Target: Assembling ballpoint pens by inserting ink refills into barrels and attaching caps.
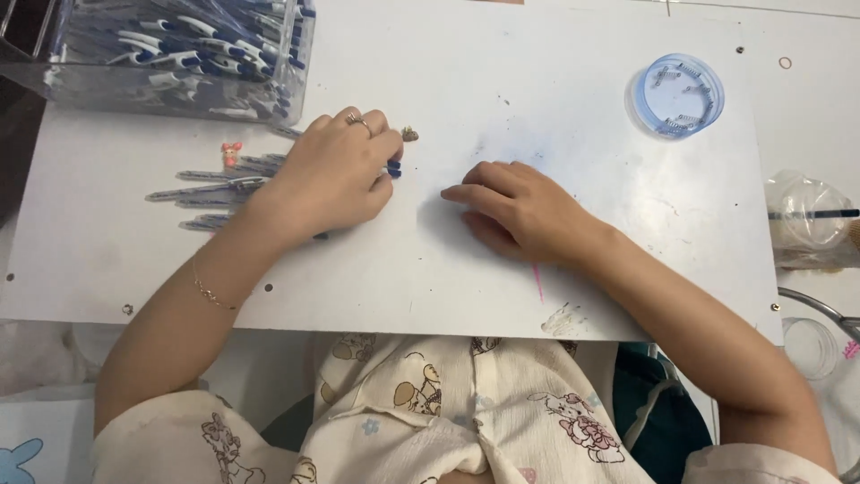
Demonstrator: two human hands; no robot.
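The left hand lies palm-down on the white board, its fingers curled over a bundle of pens – only the dark blue tips show past the fingertips, so the grip looks closed on them. A ring sits on one finger and a thin bracelet on the wrist. More blue-and-white pens lie loose on the board just left of that hand, fanned out flat, with a small pink charm just above them. A tiny brownish bit rests on the board just beyond the left hand's fingertips.

The right hand rests flat on the board to the right of the left hand, near it but apart, its fingers loosely bent and holding nothing I can see.

At the board's far left corner stands a clear plastic box packed with the same pens. Toward the board's far right corner sits a round blue lid-like dish holding small metal springs.
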